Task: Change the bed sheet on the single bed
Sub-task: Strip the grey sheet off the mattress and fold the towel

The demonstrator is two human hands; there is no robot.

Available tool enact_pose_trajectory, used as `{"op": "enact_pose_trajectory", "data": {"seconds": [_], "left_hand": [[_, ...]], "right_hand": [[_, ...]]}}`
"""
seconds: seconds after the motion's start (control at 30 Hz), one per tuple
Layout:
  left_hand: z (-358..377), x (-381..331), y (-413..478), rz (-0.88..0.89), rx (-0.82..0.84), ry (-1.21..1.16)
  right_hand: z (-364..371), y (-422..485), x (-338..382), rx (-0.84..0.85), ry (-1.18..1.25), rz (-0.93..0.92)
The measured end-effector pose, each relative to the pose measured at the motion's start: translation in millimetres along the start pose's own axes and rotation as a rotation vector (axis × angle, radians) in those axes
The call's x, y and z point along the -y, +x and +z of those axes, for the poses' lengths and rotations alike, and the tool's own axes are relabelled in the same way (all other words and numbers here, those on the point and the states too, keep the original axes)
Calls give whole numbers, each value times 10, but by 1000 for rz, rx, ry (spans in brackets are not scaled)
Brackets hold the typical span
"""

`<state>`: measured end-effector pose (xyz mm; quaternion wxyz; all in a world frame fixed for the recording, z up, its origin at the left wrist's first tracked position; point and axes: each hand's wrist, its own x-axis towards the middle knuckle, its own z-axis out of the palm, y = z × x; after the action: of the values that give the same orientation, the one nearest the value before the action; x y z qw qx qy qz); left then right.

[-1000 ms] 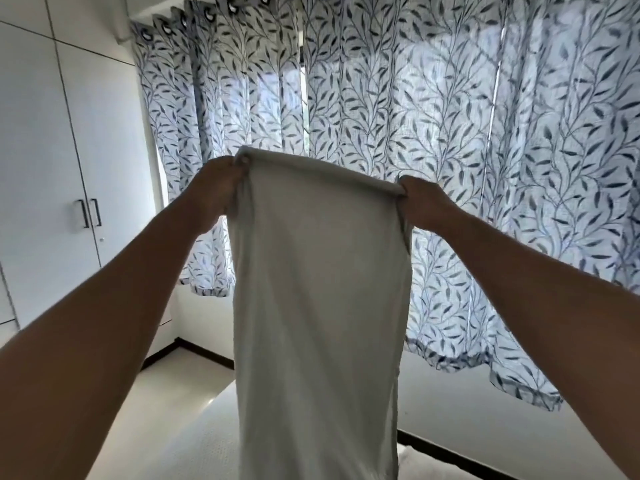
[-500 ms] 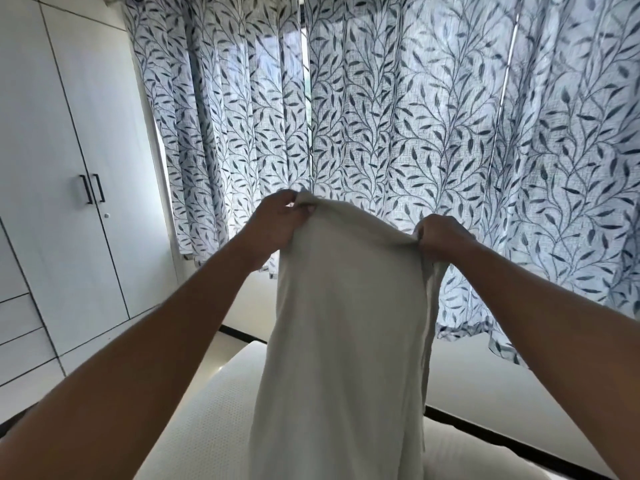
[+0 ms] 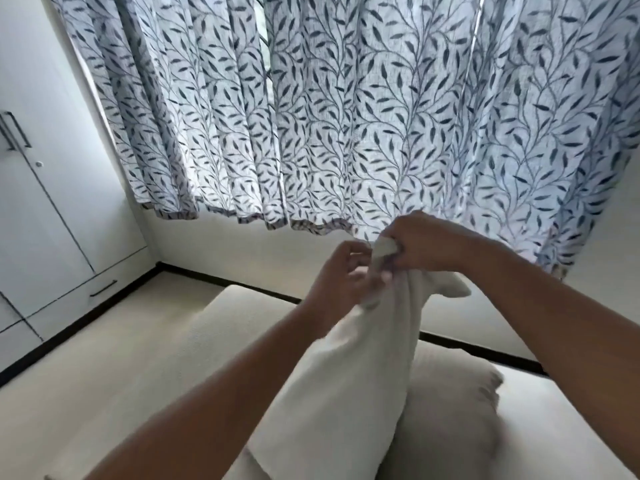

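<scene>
A white folded sheet (image 3: pixel 349 382) hangs bunched from both hands over the bed. My right hand (image 3: pixel 420 242) grips its top edge, with a corner of cloth poking out between the fingers. My left hand (image 3: pixel 341 282) sits just left of it, fingers curled on the gathered cloth below the top edge; this hand is blurred. The bed's bare cream mattress (image 3: pixel 242 327) lies beneath, its far corner pointing at the wall. A cream pillow (image 3: pixel 446 407) rests on the mattress behind the hanging sheet.
A leaf-patterned curtain (image 3: pixel 346 116) covers the window straight ahead, its hem above the bed. White wardrobe doors with dark handles (image 3: pixel 45 209) stand on the left. Pale floor (image 3: pixel 86 348) runs between wardrobe and bed. A dark skirting (image 3: pixel 242 285) lines the wall.
Both hands have dropped from chest height and come together, so the sheet's top edge went from spread wide to bunched. The view has tilted down, showing mattress and pillow.
</scene>
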<state>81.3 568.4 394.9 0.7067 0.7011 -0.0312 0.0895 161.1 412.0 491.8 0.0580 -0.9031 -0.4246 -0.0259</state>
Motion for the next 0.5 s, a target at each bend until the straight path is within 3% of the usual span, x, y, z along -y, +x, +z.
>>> {"op": "enact_pose_trajectory", "data": {"seconds": [0.1, 0.2, 0.3, 0.4, 0.5], "left_hand": [[120, 634, -186, -142, 107, 111], [182, 1143, -339, -316, 439, 553], [235, 1436, -390, -260, 604, 846], [179, 1548, -348, -268, 616, 970], [85, 1609, -304, -220, 538, 948]], "right_hand": [[202, -313, -200, 43, 90, 64], [205, -716, -345, 65, 377, 69], [95, -1120, -451, 67, 595, 95], [67, -1524, -731, 59, 705, 173], [202, -1877, -1071, 40, 679, 353]]}}
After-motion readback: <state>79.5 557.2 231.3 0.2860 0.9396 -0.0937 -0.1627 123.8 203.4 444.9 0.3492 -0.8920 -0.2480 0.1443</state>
